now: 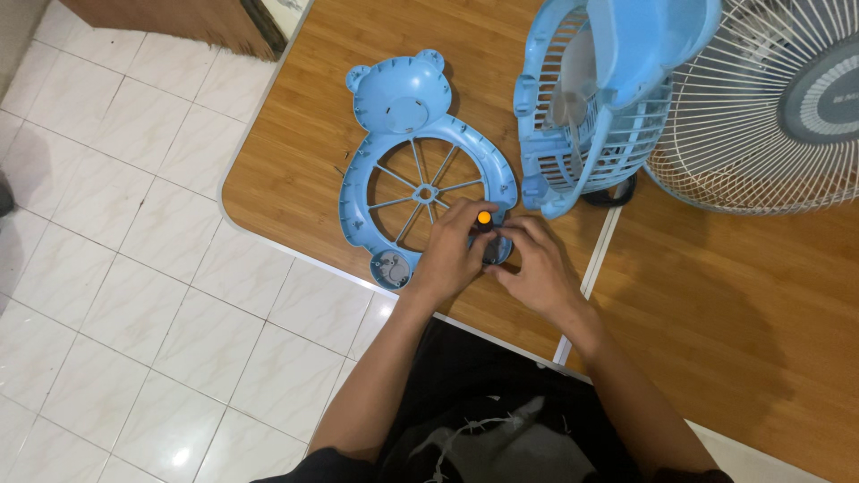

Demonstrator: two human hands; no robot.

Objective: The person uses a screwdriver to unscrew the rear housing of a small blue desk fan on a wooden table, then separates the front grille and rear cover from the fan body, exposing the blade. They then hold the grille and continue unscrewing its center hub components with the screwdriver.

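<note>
Nearest the camera: dark garment with pale print across the lap, both forearms extending forward over the tabletop edge.

Left hand: grip closed around a screwdriver handle with orange end cap, handle standing roughly upright, cap facing the camera. Shaft and tip hidden beneath the hand.

Right hand: just beside the left grip, touching it. Fingertips pressed together at the lower right foot of the blue bear-shaped fan cover, directly under the screwdriver. Whether anything small is pinched between these fingertips cannot be told.

Blue bear-shaped fan cover: lying flat on the wooden tabletop, inner face up. Lower right foot under both grips; lower left foot with grey fitting just left of the left grip, near the tabletop edge. Spoked ring beyond the grips; round head with two ears farthest from them.

Beyond and right of the grips: blue fan body with slatted grille, standing tilted, apart from the flat cover. Black cable loop at its base.

Far right of the grips: white wire guard of a larger fan with grey hub, resting over the tabletop.

Left of the grips, below tabletop level: white tiled floor.

Seam between two tabletop panels running just right of the right hand.
</note>
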